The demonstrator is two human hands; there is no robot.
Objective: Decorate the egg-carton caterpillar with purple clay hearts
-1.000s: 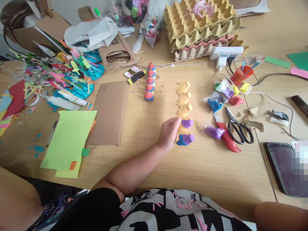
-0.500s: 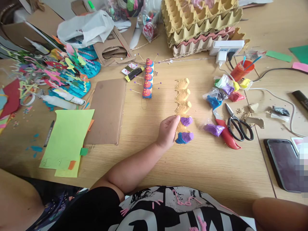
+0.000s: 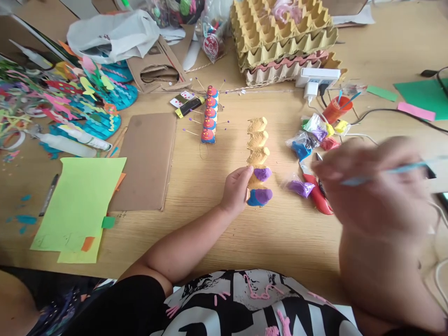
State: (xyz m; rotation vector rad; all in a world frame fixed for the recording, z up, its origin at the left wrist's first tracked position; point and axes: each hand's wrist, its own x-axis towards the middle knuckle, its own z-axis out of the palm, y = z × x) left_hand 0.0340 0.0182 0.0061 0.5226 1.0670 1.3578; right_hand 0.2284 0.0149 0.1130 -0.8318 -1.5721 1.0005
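Observation:
My left hand (image 3: 237, 187) pinches the left edge of an egg-carton strip (image 3: 258, 138) lying on the table. Its upper cups are bare yellow-tan; purple clay (image 3: 262, 174) covers part of a lower one, and the end cup carries blue and purple clay (image 3: 259, 197). My right hand (image 3: 380, 186), smeared by motion, is raised at the right with a thin light-blue stick (image 3: 402, 169) in its fingers. Beyond the strip stands a finished-looking caterpillar (image 3: 210, 114) with red and blue clay segments and pins at its sides.
Bagged clay (image 3: 300, 187), a red-handled cutter (image 3: 320, 198) and an orange cup (image 3: 338, 109) lie right of the strip. Stacked egg trays (image 3: 283, 42) and a power strip (image 3: 318, 77) stand behind. Cardboard (image 3: 147, 161), yellow-green paper (image 3: 80, 205) and glue bottles (image 3: 66, 144) occupy the left.
My right hand has come into view at the right with the light-blue stick, now hiding the scissors. My left hand keeps its hold on the strip. The whole view has shifted slightly.

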